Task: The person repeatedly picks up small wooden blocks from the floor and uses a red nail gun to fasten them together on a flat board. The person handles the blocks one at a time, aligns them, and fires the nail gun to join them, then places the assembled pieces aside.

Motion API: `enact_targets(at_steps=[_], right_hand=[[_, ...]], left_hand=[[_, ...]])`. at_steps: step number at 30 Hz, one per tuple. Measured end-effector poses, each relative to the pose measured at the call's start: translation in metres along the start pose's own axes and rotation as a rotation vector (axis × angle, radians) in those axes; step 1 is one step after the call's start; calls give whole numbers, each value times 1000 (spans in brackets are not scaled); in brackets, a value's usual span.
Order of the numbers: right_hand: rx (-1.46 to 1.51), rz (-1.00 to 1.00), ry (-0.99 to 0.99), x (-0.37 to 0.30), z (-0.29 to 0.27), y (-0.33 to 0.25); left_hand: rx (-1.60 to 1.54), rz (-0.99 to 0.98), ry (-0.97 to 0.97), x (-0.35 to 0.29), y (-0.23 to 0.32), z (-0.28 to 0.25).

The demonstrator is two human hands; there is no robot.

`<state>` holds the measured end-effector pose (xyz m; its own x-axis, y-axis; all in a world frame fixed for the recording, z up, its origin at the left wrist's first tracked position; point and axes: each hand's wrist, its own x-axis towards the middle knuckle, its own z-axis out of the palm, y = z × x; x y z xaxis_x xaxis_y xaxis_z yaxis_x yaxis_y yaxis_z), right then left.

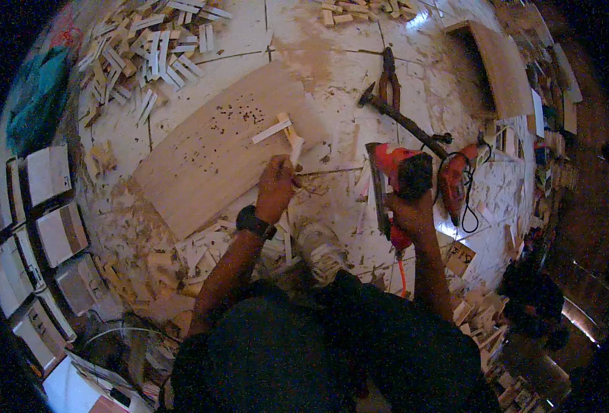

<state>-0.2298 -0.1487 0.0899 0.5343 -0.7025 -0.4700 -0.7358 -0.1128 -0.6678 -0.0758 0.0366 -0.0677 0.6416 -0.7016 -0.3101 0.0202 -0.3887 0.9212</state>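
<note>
My left hand (277, 187), with a dark watch on its wrist, is closed at the near end of a small wooden block (287, 127). A pale thin strip (270, 131) lies across that block, over a wide wooden board (215, 148) on the floor. Small dark bits are scattered on the board. My right hand (414, 215) is wrapped round the handle of a red and black nail gun (395, 160), held upright to the right of the board. From its lower end runs an orange air hose (402, 275).
Beyond the nail gun lie a hammer (407, 122), pliers (389, 79) and a red corded power tool (454, 184). A pile of joined wooden pieces (156, 51) is at the far left. Stacked boxes (62, 234) line the left; an open wooden box (507, 69) stands far right.
</note>
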Motion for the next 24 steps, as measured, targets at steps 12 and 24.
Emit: enact_targets(at_steps=[12, 24], right_hand=[[-58, -65, -161, -7, 45, -42], [-173, -142, -220, 0, 65, -51]], left_hand=[[-565, -267, 127, 4, 10, -41], [-568, -166, 581, 23, 3, -22]])
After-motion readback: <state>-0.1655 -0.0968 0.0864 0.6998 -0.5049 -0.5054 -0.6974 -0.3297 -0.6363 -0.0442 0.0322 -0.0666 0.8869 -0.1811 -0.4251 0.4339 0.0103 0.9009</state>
